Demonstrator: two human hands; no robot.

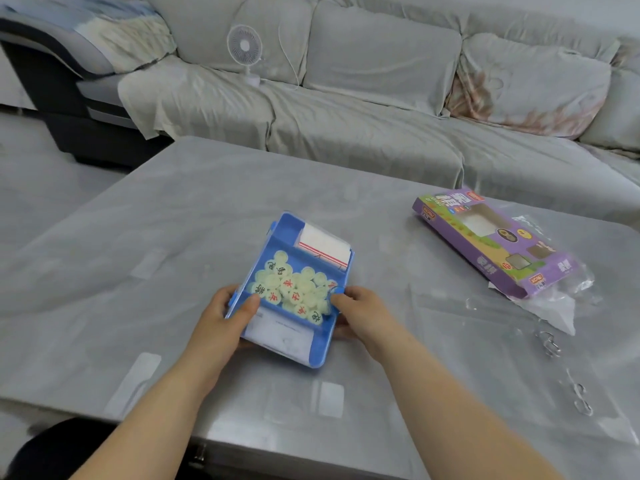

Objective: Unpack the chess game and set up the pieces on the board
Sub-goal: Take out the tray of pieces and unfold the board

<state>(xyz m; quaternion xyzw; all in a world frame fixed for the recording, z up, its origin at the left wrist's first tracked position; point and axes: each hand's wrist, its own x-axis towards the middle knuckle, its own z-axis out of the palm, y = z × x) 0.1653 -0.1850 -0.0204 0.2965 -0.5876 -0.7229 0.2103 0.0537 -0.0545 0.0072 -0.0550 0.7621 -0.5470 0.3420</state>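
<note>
A grey, glossy table filled the lower half of the frame, its top throwing back pale rectangular reflections; behind it, across the upper frame, ran a long sofa under a wrinkled grey cover, with a small white desk fan standing on the seat at upper centre and a striped blanket heaped at upper left; grey floor showed at the left edge. At lower centre lay the blue plastic tray, tilted, though whether it touched the table could not be told; the left hand gripped its left rim with the thumb hooked over the edge, and the right hand gripped the right rim likewise. The middle compartment held a heap of pale round Chinese chess pieces marked with red and black characters, mostly too small to read; the far compartment held a folded white board sheet with red lines, and the near one a printed paper, its text illegible. At right of centre a purple game box lay flat on crumpled clear plastic wrap; it bore large white Chinese characters at its far end and small orange brand labels, too blurred to read; metal hooks lay on the table near the right edge.
</note>
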